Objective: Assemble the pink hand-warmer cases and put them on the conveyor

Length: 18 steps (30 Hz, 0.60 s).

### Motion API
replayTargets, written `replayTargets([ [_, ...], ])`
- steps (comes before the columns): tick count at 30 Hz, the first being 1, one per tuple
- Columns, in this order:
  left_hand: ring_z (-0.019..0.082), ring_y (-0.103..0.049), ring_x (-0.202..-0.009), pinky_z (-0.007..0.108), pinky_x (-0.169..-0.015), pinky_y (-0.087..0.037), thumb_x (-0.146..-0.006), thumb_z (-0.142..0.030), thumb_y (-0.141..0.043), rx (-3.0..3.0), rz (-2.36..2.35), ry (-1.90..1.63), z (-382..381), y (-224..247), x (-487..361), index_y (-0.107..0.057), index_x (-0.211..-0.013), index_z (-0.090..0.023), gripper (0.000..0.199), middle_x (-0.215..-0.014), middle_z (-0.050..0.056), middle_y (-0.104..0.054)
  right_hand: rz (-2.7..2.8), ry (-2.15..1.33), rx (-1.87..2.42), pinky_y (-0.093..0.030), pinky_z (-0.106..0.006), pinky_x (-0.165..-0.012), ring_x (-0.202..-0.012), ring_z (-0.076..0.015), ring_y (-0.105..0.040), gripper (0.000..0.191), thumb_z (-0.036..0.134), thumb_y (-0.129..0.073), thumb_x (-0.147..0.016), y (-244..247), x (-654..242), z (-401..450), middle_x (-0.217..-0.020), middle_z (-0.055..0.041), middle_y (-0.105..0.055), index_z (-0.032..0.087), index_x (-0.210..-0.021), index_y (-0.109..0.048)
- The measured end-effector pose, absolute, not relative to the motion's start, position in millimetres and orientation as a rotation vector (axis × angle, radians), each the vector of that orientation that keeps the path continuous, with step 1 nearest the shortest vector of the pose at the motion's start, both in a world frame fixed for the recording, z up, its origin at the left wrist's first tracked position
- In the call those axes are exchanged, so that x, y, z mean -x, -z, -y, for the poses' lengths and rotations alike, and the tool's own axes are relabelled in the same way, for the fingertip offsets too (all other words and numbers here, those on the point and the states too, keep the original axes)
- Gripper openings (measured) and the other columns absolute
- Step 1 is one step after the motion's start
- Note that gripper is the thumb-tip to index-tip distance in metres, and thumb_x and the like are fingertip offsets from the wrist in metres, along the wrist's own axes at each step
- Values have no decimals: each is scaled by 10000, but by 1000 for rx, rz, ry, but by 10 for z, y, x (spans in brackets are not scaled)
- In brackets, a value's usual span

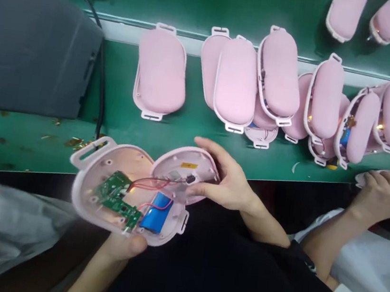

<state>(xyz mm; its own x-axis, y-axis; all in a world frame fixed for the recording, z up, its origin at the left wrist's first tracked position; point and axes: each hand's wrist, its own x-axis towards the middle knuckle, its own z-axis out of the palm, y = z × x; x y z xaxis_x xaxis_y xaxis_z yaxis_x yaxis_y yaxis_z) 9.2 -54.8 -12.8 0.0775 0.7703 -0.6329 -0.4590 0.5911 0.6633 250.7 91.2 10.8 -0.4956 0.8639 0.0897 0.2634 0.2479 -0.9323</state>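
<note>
Left hand (pixel 124 247) and right hand (pixel 228 181) hold the case (pixel 144 162), long axis slanting down-right.

a factory workbench, shown by rows of pink casings (pixel 236 82) with exposed electronics (pixel 119 198).

Most of the fingers of the left hand (pixel 127 247) are hidden under the open shell (pixel 85 189); some fingertips of the right hand (pixel 228 179) are out of sight behind the cover (pixel 193 158). Print on the yellow label (pixel 189 166) and circuit board (pixel 117 193) is too small to read. The left edge cuts off the grey box (pixel 32 43); the top edge crops 2 pink cases (pixel 347 15) at upper right.
</note>
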Motion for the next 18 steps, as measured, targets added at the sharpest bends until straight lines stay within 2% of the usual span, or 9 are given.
replayTargets([
  [3, 476, -444, -1603, 536, -1326, -443, -568, -503, -1045, -671, -1263, -1003, 430, 64, -156, -756, -1312, -323, 818, -1453, 35, -748, 1896, -953, 1044, -651, -373, -993, -1109, -198, -737, 496, 472, -763, -1028, -257, -2501, -836, -1259, -89, -761, 209, -1433, -649],
  [5, 454, -449, -1603, 530, -1388, -341, -646, -521, -1020, -730, -1277, -992, 347, 3, -253, -766, -1297, -280, 739, -1477, 79, -727, 1904, -752, 1053, -662, -393, -1010, -1151, -210, -735, 410, 437, -693, -1076, -325, -2465, -777, -1262, -111, -780, 181, -1397, -673],
  [7, 445, -459, -1596, 559, -1405, -295, -691, -518, -1008, -714, -1268, -934, 297, -41, -347, -754, -1319, -252, 728, -1463, 117, -725, 1938, -674, 1007, -670, -392, -1020, -1184, -215, -736, 382, 396, -652, -1099, -352, -2418, -733, -1275, -127, -786, 157, -1396, -675],
  [10, 437, -427, -1617, 588, -1394, -313, -721, -483, -1004, -717, -1225, -881, 275, -65, -431, -687, -1430, -265, 807, -1455, 118, -719, 1987, -697, 976, -673, -363, -1042, -1204, -197, -741, 364, 374, -564, -1127, -360, -2370, -706, -1286, -122, -777, 143, -1378, -692],
  [13, 449, -473, -1585, 595, -1355, -389, -717, -470, -1009, -709, -1190, -876, 269, -80, -486, -654, -1484, -290, 864, -1460, 114, -716, 2023, -892, 1034, -664, -341, -1091, -1250, -186, -729, 369, 347, -555, -1093, -387, -2371, -702, -1342, -87, -755, 218, -1411, -690],
  [15, 473, -507, -1554, 602, -1335, -420, -666, -463, -1039, -669, -1219, -919, 253, -103, -532, -672, -1464, -258, 902, -1455, 134, -718, 2005, -986, 1062, -661, -344, -1106, -1262, -193, -725, 387, 292, -586, -1054, -409, -2382, -706, -1370, -78, -753, 245, -1424, -689],
  [18, 507, -477, -1571, 603, -1330, -435, -544, -421, -1092, -577, -1263, -947, 169, -159, -520, -697, -1417, -216, 980, -1484, 161, -701, 1920, -914, 950, -673, -335, -1077, -1205, -193, -742, 370, 239, -604, -1029, -411, -2377, -719, -1294, -107, -782, 160, -1376, -704],
])
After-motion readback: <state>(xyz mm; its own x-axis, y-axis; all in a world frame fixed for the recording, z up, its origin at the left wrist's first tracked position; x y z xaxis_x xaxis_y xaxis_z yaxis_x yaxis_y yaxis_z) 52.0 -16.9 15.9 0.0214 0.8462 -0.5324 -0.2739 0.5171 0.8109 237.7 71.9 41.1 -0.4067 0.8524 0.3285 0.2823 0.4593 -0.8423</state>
